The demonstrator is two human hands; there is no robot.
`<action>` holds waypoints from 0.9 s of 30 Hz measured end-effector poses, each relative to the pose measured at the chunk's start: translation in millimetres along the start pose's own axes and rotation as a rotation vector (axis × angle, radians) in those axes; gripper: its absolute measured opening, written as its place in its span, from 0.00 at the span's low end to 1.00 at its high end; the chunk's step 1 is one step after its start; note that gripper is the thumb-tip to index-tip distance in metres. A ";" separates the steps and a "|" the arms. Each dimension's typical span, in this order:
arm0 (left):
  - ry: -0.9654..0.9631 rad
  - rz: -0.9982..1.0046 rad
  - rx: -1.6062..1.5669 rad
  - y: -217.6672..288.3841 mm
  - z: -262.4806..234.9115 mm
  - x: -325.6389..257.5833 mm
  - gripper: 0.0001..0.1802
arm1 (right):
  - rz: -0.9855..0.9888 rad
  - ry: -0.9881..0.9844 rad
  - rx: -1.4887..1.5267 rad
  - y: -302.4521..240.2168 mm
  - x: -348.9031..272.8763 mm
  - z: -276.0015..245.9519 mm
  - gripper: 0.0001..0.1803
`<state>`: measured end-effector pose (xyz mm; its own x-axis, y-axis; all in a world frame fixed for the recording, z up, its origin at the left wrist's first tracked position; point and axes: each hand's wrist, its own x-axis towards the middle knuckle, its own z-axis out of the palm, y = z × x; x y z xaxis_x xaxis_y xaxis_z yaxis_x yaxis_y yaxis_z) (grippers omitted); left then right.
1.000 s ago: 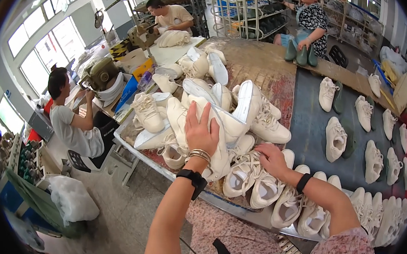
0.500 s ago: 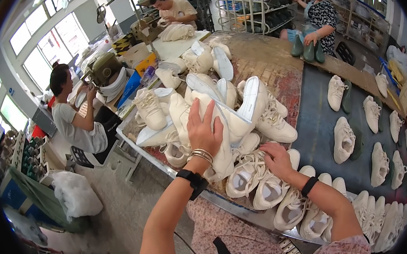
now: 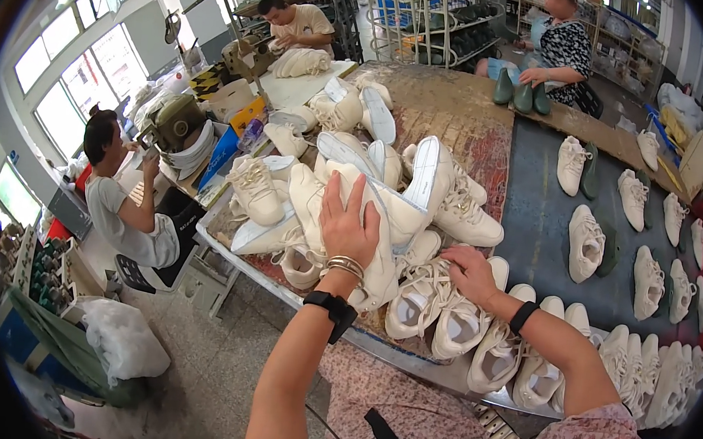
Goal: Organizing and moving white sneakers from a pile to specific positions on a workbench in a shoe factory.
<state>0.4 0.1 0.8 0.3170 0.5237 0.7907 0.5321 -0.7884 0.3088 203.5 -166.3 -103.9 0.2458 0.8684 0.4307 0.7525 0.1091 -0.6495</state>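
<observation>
My left hand (image 3: 349, 223) lies with fingers apart on a cream lace-up shoe (image 3: 307, 199) at the front of a heap. Several cream shoes there rest on their sides, with pale soles showing, like the upturned shoe (image 3: 426, 180). To the right, my right hand (image 3: 471, 272) touches the laces and heel area of upright cream sneakers (image 3: 456, 327) at the table's front edge. Its fingers are stretched out and slightly bent, lifting nothing. The fingertips partly cover the shoes beneath.
A row of cream shoes (image 3: 621, 356) lines the front right edge. Cream shoes and green shoe lasts stand on the dark belt (image 3: 533, 225). A worker (image 3: 558, 62) at the far end touches green lasts (image 3: 523, 94). Two others sit leftward, near a machine (image 3: 179, 119).
The view has shifted slightly. Both my hands stay on the same shoes. The far-right worker's raised arm has come down, while the other hand remains at the green lasts.
</observation>
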 end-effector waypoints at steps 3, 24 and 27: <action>0.004 0.000 0.010 0.0 0.2 1.3 0.26 | 0.000 -0.008 0.003 -1.1 2.7 -2.3 0.15; 0.009 -0.033 -0.006 2.0 1.5 -2.1 0.27 | -0.026 0.019 0.018 3.6 -0.1 0.9 0.14; 0.003 -0.047 0.025 3.3 0.7 -1.0 0.27 | -0.043 0.045 0.008 5.2 -1.0 3.2 0.14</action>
<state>2.4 -2.8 0.7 0.2885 0.5588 0.7775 0.5660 -0.7545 0.3323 205.1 -165.0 -109.8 0.2404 0.8403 0.4860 0.7579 0.1503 -0.6348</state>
